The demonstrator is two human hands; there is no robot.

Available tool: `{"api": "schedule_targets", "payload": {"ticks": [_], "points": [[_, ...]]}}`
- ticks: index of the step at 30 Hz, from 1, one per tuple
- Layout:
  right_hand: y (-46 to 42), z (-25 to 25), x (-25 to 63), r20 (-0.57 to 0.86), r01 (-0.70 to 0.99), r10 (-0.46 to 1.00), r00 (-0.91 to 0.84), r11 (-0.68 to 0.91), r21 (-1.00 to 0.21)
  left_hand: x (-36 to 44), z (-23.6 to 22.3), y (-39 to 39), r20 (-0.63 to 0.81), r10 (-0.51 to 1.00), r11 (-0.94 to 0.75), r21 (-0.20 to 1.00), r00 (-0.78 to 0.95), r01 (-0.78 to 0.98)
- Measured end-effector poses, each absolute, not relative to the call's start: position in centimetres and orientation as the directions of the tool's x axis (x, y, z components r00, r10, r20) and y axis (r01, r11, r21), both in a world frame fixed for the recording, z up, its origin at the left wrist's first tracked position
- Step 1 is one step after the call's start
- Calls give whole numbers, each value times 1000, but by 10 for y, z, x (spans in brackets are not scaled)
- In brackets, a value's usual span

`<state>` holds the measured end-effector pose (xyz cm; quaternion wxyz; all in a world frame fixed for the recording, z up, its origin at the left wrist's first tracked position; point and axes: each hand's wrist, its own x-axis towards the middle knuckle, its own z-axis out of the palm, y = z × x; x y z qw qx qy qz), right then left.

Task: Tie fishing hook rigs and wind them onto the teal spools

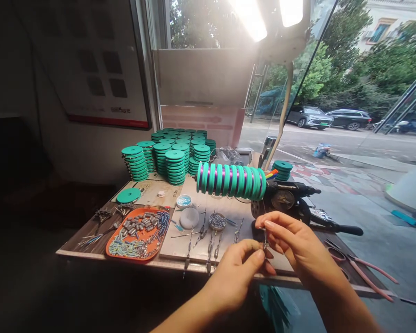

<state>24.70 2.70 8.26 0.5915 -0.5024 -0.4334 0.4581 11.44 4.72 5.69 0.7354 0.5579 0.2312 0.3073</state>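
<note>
My left hand [237,270] is closed in a pinch near the table's front edge, thumb against forefinger. Beside and slightly above it, my right hand [300,245] pinches too. Between them runs a small dark coiled piece [265,240] on a fishing line, upright, one end at each hand's fingertips; its fine details are too small to make out. Just above my hands, a row of green foam spools [230,180] wound with purple line sits on the shaft of a black hand-cranked winder [284,199]. Thin line hangs from the spools towards my right fingertips.
An orange tray [108,252] holds grey sinkers and small tubes. Several line rigs [210,259] hang over the board's front edge, near a bowl of small metal beads [217,222]. Green spools [175,166] stand stacked behind. Pink-handled pliers [370,277] and scissors [335,253] lie right.
</note>
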Motion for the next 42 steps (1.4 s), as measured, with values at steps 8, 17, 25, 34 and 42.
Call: {"api": "schedule_targets", "payload": {"ticks": [8, 17, 25, 34, 42], "points": [[27, 77, 230, -19, -384, 996, 90, 17, -923, 108, 47, 27, -138, 664, 563, 738, 735, -371], [26, 70, 227, -6, -368, 997, 71, 21, -930, 93, 48, 16, -315, 587, 728, 609, 746, -316], [27, 69, 228, -3, -361, 996, 84, 27, -932, 89, 41, 11, -342, 554, 766, 567, 759, -303], [27, 69, 228, -7, -352, 995, 96, 27, -935, 87, 39, 11, -336, 535, 784, 540, 775, -307], [28, 68, 229, -11, -366, 996, 88, 22, -930, 87, 39, 11, -355, 522, 781, 565, 775, -268]]}}
